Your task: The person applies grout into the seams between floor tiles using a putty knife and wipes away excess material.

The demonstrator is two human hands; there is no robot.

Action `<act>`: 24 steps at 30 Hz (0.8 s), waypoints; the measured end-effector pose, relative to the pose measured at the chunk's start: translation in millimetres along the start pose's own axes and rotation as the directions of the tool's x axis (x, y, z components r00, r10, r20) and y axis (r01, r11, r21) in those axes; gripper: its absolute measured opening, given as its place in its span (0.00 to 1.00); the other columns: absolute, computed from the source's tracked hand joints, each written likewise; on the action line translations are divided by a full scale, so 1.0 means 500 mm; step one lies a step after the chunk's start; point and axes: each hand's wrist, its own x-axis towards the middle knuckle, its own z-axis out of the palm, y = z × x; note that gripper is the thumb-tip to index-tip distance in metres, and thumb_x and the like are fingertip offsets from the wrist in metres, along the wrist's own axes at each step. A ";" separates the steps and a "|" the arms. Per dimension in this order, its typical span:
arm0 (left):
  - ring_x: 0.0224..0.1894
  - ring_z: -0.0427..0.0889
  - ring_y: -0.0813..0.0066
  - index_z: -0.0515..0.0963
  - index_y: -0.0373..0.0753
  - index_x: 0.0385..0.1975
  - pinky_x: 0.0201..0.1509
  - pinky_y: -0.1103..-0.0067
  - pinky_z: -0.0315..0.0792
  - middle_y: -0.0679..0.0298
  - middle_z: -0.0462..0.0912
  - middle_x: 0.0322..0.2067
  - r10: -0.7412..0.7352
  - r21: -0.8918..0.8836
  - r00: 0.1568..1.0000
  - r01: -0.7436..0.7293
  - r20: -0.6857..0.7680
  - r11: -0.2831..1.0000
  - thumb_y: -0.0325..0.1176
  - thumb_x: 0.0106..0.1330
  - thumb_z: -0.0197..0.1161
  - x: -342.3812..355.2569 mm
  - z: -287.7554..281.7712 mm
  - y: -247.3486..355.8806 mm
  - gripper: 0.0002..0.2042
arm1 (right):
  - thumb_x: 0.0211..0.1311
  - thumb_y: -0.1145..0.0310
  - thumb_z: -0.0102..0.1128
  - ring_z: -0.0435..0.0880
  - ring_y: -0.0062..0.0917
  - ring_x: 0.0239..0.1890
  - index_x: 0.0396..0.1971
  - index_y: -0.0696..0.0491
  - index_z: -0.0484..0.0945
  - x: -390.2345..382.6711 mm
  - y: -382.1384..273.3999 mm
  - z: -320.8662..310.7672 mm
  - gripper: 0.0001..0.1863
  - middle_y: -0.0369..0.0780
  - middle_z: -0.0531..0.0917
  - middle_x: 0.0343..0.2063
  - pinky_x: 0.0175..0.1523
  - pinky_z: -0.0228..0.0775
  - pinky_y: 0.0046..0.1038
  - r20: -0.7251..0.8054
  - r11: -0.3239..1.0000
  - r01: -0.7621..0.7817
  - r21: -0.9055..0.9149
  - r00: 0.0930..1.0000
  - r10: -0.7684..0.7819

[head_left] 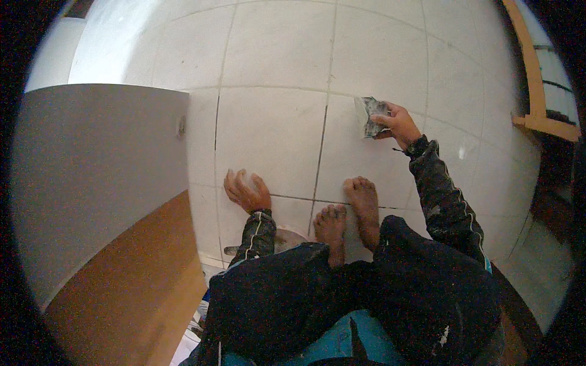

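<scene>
My right hand (397,125) grips a crumpled pale-and-dark packet or pad (366,113), dusted whitish, against or just over the white tiled floor (274,134). My left hand (247,190) is empty, its dusty fingers apart and slightly curled, over a tile left of my bare feet (329,226); whether it touches the floor I cannot tell. Behind my left forearm, a round beige object (287,238) is partly hidden by the sleeve and clothing. Dark grout lines run between the tiles around my hands and feet.
A grey panel (110,140) with a wooden face (128,268) below it stands close on my left. At the far right are a wooden frame (534,73) and a dark recess. Some white and blue items (192,323) lie low beside my left leg, mostly hidden.
</scene>
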 end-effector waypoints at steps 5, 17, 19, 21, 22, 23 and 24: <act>0.64 0.62 0.48 0.73 0.42 0.49 0.67 0.54 0.54 0.51 0.68 0.59 0.026 -0.050 1.000 -0.026 0.009 0.998 0.36 0.61 0.61 -0.004 0.004 -0.028 0.17 | 0.58 0.76 0.60 0.84 0.24 0.42 0.55 0.58 0.74 0.021 0.002 0.033 0.22 0.40 0.84 0.42 0.48 0.80 0.31 0.104 0.903 0.303 -0.306 0.953 -0.285; 0.59 0.68 0.50 0.76 0.40 0.45 0.63 0.60 0.62 0.53 0.72 0.58 -0.003 -0.145 0.942 0.055 0.337 0.988 0.37 0.59 0.63 0.034 -0.071 -0.058 0.15 | 0.57 0.75 0.59 0.84 0.29 0.49 0.52 0.52 0.78 0.057 -0.022 0.189 0.20 0.42 0.85 0.46 0.55 0.74 0.29 0.265 0.691 0.506 -0.516 0.862 -0.433; 0.57 0.71 0.52 0.77 0.39 0.45 0.61 0.63 0.64 0.53 0.75 0.54 -0.120 -0.204 0.911 0.214 0.394 0.955 0.36 0.61 0.62 0.031 -0.086 -0.057 0.14 | 0.60 0.72 0.60 0.84 0.27 0.47 0.51 0.54 0.78 0.091 -0.001 0.186 0.18 0.43 0.85 0.45 0.53 0.74 0.28 0.308 0.774 0.475 -0.419 0.876 -0.371; 0.54 0.74 0.53 0.77 0.38 0.45 0.59 0.65 0.67 0.53 0.78 0.51 -0.225 -0.258 0.870 0.361 0.439 0.896 0.36 0.62 0.61 0.014 -0.100 -0.065 0.14 | 0.62 0.69 0.61 0.84 0.25 0.46 0.51 0.56 0.78 0.110 -0.013 0.221 0.17 0.44 0.85 0.44 0.52 0.74 0.27 0.362 0.842 0.433 -0.320 0.878 -0.314; 0.51 0.77 0.54 0.77 0.37 0.45 0.56 0.66 0.69 0.52 0.80 0.46 -0.239 -0.294 0.866 0.390 0.438 0.873 0.36 0.63 0.60 -0.003 -0.110 -0.070 0.14 | 0.62 0.71 0.59 0.84 0.27 0.46 0.51 0.54 0.78 0.119 -0.015 0.250 0.17 0.43 0.85 0.45 0.52 0.75 0.28 0.409 0.758 0.541 -0.365 0.824 -0.392; 0.47 0.80 0.56 0.77 0.36 0.45 0.54 0.67 0.72 0.52 0.82 0.42 -0.249 -0.334 0.863 0.414 0.439 0.847 0.36 0.64 0.59 -0.017 -0.121 -0.074 0.14 | 0.62 0.73 0.58 0.85 0.30 0.46 0.52 0.52 0.78 0.124 -0.024 0.284 0.17 0.42 0.85 0.45 0.53 0.75 0.30 0.457 0.657 0.640 -0.398 0.760 -0.463; 0.47 0.80 0.56 0.77 0.36 0.45 0.54 0.67 0.72 0.52 0.82 0.42 -0.268 -0.336 0.866 0.424 0.423 0.841 0.36 0.64 0.59 -0.027 -0.131 -0.077 0.14 | 0.62 0.73 0.58 0.85 0.30 0.46 0.52 0.52 0.78 0.140 -0.029 0.310 0.17 0.42 0.85 0.45 0.53 0.75 0.30 0.478 0.645 0.652 -0.398 0.747 -0.461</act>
